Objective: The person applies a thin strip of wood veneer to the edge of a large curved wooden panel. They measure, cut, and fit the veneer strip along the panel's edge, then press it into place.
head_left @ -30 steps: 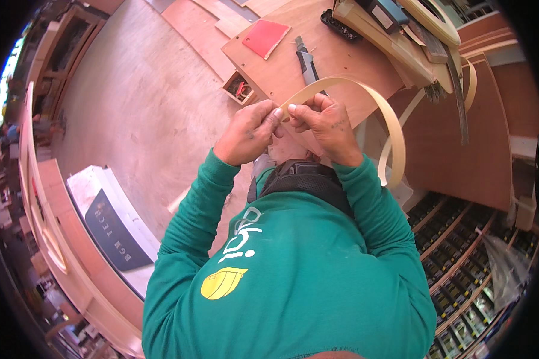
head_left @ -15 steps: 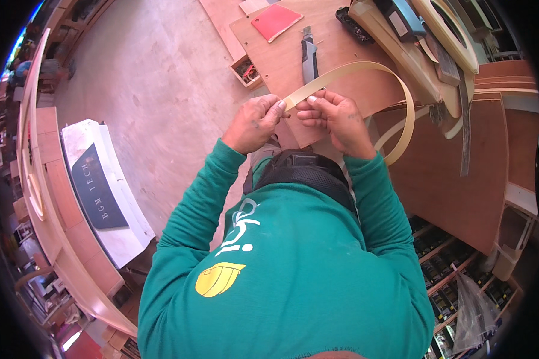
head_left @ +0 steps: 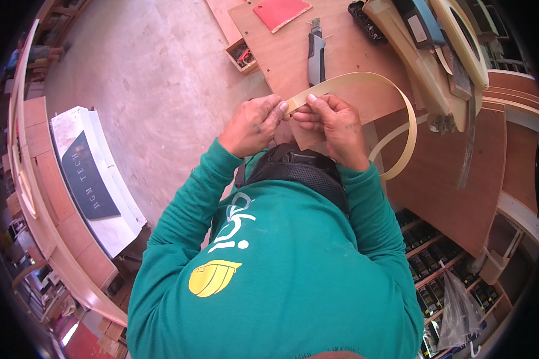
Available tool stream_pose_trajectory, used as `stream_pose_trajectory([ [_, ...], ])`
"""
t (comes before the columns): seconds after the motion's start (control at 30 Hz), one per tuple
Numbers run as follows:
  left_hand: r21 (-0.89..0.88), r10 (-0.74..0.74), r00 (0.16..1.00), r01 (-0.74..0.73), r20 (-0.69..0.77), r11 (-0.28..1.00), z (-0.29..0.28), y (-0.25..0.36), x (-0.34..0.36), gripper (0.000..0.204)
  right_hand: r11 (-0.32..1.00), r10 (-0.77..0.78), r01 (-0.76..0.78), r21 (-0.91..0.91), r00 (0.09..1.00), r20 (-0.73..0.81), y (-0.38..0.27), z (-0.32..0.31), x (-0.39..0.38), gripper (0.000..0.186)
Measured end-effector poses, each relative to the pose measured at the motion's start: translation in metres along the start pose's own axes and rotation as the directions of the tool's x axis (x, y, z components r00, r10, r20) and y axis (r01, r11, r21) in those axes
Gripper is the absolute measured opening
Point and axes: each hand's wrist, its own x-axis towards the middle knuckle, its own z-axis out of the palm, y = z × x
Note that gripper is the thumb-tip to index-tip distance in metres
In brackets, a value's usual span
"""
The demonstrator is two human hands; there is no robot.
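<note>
Between my hands runs a thin, cream-coloured strip of edge banding, which curves up and around in a wide loop on the right. My left hand pinches its end between thumb and fingers. A short way along, my right hand grips the strip too, its thumb lying on the flat face and the fingers curled beneath. Just beyond my hands, a grey and black utility knife lies on the wooden board, its head pointing away from me.
A red flat piece lies at the board's far side. Beside it is a small open wooden box with bits inside. Cream curved parts and a dark container crowd the far right. A white panel stands at left.
My right hand's thumb has come to lie flatter on the strip, slightly nearer its end. The whole view has shifted a little; both hands keep their hold.
</note>
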Motion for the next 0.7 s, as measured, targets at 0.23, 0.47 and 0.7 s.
stream_pose_trajectory([
  [0.23,0.022,-0.029,0.999,0.029,-0.015,0.999,0.001,0.002,-0.002,0.033,1.000,0.026,-0.026,-0.006,1.000,-0.005,-0.002,0.001,0.000,0.027],
  [0.47,-0.029,-0.059,0.998,0.059,-0.004,0.998,0.005,-0.009,-0.002,0.032,0.998,0.037,-0.037,-0.056,0.999,0.010,-0.004,0.001,0.000,0.026],
  [0.7,-0.075,-0.077,0.997,0.076,0.001,0.994,0.008,-0.007,-0.004,0.032,0.998,0.030,-0.029,-0.061,0.999,0.022,-0.001,-0.001,0.001,0.024],
])
